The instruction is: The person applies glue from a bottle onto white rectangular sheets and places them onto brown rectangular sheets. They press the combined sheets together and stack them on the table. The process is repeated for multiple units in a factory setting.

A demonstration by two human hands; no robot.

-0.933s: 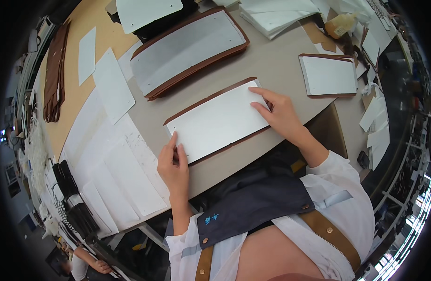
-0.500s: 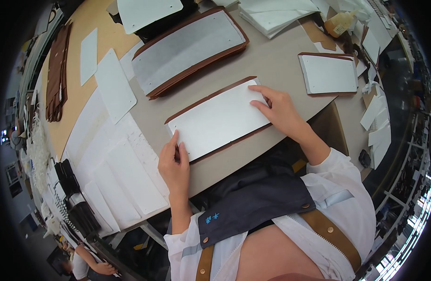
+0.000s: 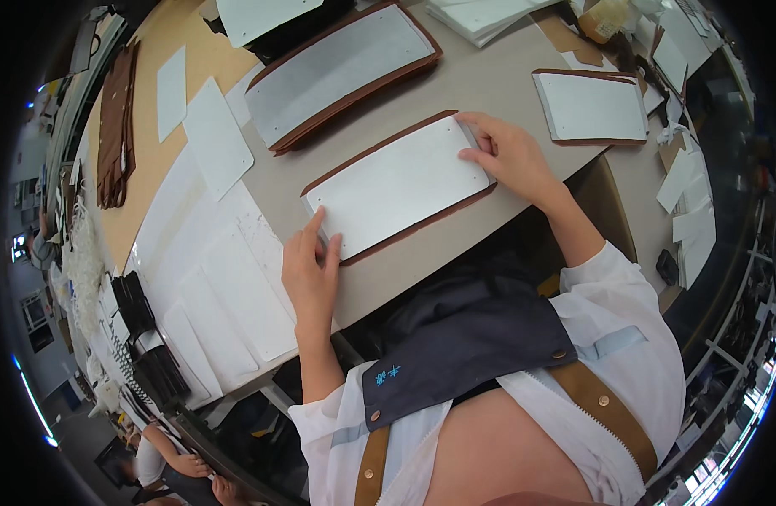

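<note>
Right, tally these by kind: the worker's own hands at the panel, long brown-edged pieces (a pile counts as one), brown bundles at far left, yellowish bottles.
Hands: 2 (left hand, right hand)
Long brown-edged pieces: 2 (white-topped panel, grey-topped pile)
Brown bundle: 1
Yellowish bottle: 1
Total: 6

Soft, even light brightens the counter (image 3: 493,80) and the white panel (image 3: 405,185) — deep shadow lies beneath. Strip lights (image 3: 35,403) glare at both lower rims; fisheye curvature bends the soft, black-edged margins.
</note>
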